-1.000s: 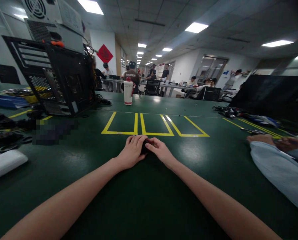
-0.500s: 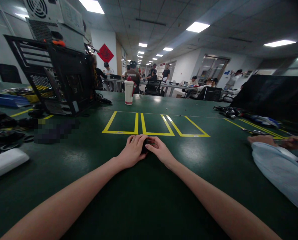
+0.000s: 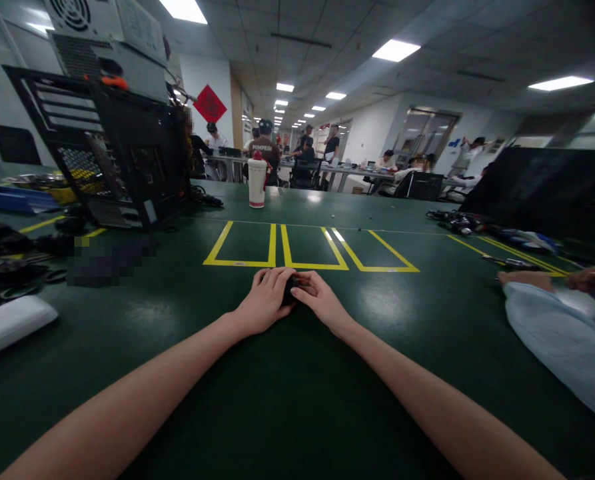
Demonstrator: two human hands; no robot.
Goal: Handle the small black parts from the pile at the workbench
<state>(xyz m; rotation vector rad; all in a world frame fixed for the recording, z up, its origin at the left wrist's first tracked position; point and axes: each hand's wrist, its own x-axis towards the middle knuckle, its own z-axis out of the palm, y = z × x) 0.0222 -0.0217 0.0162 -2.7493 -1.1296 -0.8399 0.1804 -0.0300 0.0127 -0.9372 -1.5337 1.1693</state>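
A small black object (image 3: 290,291) lies between my two hands, just in front of the yellow tape outlines (image 3: 317,267) on the green table (image 3: 287,400). My left hand (image 3: 266,301) is wrapped over its left side, fingers together. From the right, my right hand (image 3: 318,298) pinches at it with thumb and fingers. Most of the object is hidden by the fingers, so its kind cannot be made out.
A white cup (image 3: 257,181) with a red top stands beyond the tape. On the left are a black computer case (image 3: 122,153), dark cables and a white object (image 3: 14,327). At right, another person's sleeve (image 3: 552,340) rests near tools and a black screen (image 3: 552,193).
The other person's hand and sleeve at the right have shifted slightly. My hands and the black object look the same.
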